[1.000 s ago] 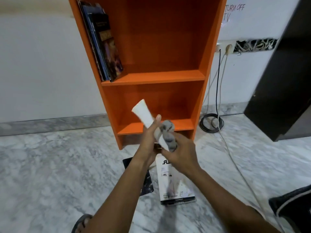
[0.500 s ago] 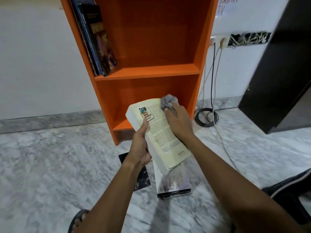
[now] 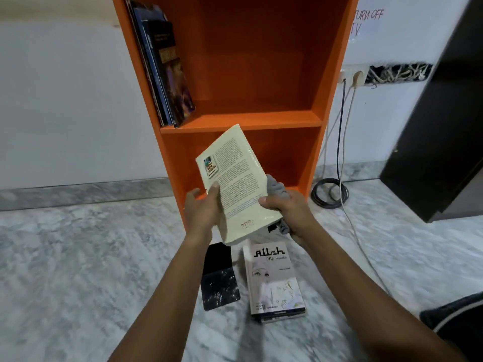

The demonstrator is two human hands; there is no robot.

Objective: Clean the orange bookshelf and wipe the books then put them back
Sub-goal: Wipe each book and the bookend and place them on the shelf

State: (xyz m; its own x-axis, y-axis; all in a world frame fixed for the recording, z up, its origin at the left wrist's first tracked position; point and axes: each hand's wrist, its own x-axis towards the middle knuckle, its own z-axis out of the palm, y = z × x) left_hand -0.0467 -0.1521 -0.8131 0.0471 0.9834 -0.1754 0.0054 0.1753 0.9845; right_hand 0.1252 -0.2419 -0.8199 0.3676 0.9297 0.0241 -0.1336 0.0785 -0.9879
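Observation:
I hold a cream paperback (image 3: 235, 178), back cover towards me, tilted in front of the lower compartment of the orange bookshelf (image 3: 324, 118). My left hand (image 3: 202, 207) grips its left edge with the thumb on the cover. My right hand (image 3: 290, 210) holds its lower right corner together with a grey cloth (image 3: 277, 190) bunched behind the book. Several dark books (image 3: 167, 74) lean against the shelf's left wall in the upper compartment. On the floor lie a white book (image 3: 274, 280) and a black book (image 3: 219, 280).
Marble floor (image 3: 78, 257) spreads around the shelf. Cables (image 3: 339, 131) hang from a wall socket (image 3: 352, 77) to a coil (image 3: 329, 192) on the floor right of the shelf. A dark cabinet (image 3: 439, 126) stands at the right. A dark garment (image 3: 460, 317) lies at bottom right.
The right hand with the cloth slid from the book's top edge down to its lower right corner. The book now tilts more upright, its top towards the shelf.

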